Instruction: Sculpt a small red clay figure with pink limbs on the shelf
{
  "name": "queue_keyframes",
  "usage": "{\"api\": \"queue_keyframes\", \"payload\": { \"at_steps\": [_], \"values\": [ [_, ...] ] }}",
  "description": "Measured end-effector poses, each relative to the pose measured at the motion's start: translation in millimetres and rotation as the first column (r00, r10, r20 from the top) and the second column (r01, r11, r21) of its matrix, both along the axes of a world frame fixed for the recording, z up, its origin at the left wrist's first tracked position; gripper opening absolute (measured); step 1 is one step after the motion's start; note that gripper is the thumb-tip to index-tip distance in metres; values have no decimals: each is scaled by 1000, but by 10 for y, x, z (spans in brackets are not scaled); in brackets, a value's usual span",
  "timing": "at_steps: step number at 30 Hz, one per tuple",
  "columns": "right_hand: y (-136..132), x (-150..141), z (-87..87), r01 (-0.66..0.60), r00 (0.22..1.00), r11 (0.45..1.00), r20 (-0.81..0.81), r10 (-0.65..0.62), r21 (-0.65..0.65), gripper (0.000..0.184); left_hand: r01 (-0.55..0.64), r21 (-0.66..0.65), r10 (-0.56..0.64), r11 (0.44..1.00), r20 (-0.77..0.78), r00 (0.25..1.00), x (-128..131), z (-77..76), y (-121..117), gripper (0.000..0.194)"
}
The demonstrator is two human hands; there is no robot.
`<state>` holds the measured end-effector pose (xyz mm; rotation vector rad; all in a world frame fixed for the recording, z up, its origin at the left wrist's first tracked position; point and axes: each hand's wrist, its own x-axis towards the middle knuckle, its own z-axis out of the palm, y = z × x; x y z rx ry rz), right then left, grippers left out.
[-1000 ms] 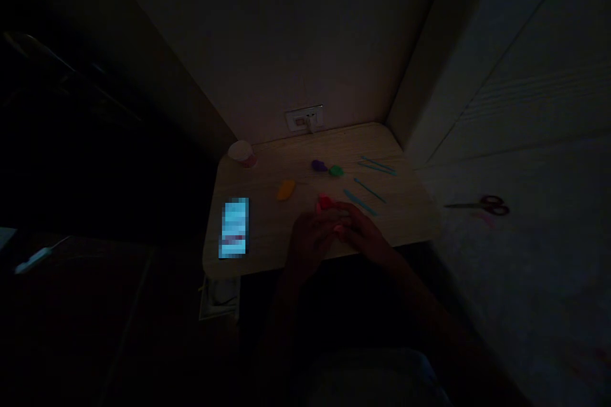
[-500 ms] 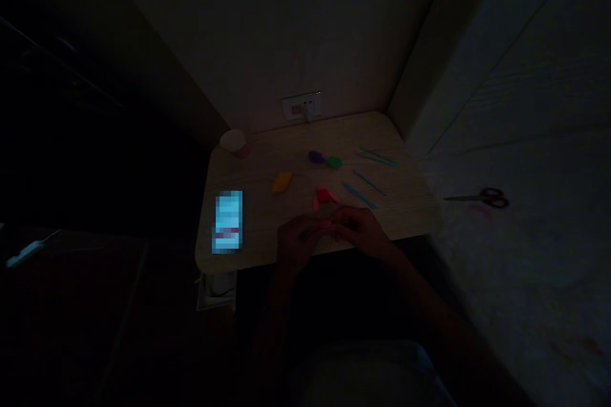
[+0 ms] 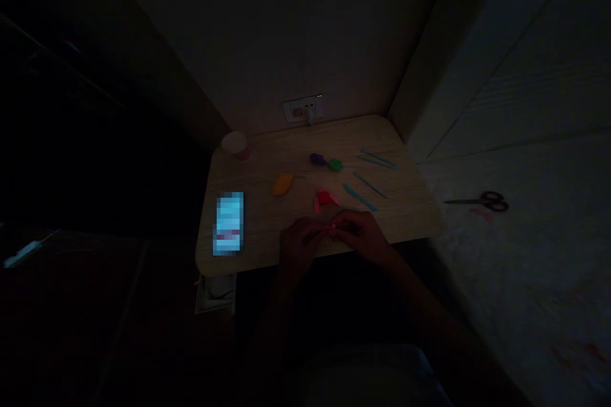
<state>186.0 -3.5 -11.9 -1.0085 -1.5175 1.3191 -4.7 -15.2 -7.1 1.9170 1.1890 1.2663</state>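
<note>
Above the table's front edge, my left hand and my right hand meet fingertip to fingertip. Between them they pinch a small pinkish-red piece of modelling clay, whose shape is mostly covered by fingers in the dim light. Just beyond lies a red clay lump, with pink strips beside it. An orange clay lump rests to the left. Farther back sit a purple lump and a green lump. Several thin blue modelling tools lie to the right.
The wooden table stands against a wall with a socket. On its left are a lit phone and, behind, a paper cup. Scissors lie on a pale surface to the right. A small tray sits below the left corner.
Both hands keep nearly the same place, with slight finger movement around the pinkish-red clay, which shows a little more now. The view has shifted slightly; the things on the table stay put.
</note>
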Motion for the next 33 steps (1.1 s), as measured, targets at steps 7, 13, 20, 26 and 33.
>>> {"api": "queue_keyframes", "payload": {
  "at_steps": [7, 13, 20, 26, 33],
  "values": [
    [4, -11, -6, 45, 999, 999, -9, -45, 5, 24, -61, -67, 64, 996, 36, 997, -14, -17, 2, 10],
    [11, -29, -39, 86, 987, 992, -129, -97, -94, 31, -108, -127, 119, 986, 88, 989, -20, 1, 16, 12],
    [5, -33, 4, 40, 996, 998, -74, -44, -53, 27, -75, -110, 85, 991, 84, 993, -29, 9, 43, 10],
    [8, -36, 19, 53, 997, 997, -55, -56, -56, 27, -39, -137, 50, 990, 82, 995, -38, -5, 42, 18],
    [21, -23, 9, 44, 998, 999, -36, -45, -31, 26, -6, -93, 12, 996, 62, 998, -47, 11, 68, 10]
  ]
}}
